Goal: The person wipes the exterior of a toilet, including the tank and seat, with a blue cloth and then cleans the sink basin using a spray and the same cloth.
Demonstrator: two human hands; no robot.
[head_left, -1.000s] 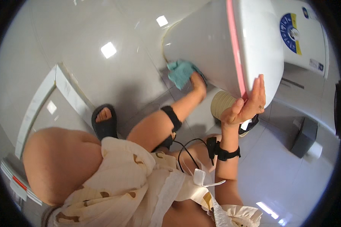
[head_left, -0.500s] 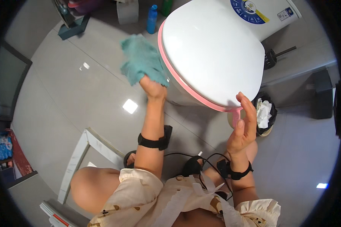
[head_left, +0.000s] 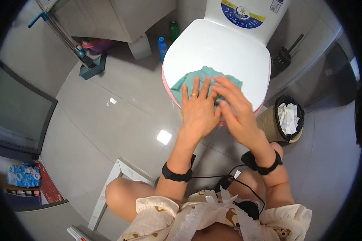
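A teal cloth lies spread over the front part of the white toilet lid, which is down. My left hand rests on the cloth with its fingers spread, a ring on one of them. Beside it my right hand reaches in from the right, fingers stretched out, its fingertips over the cloth next to my left fingers. Whether the right fingertips press on the cloth or hover just above it, I cannot tell. A pink rim shows under the lid's edge.
Right of the toilet stand a bin with white paper and a black toilet brush. A blue bottle and a green bottle stand to its left. Farther left is a dustpan. A white frame lies near my knee.
My left hand has brought the cloth from beside the toilet's left side onto the lid and laid it out there. My right hand has moved from the lid's front edge to the cloth.
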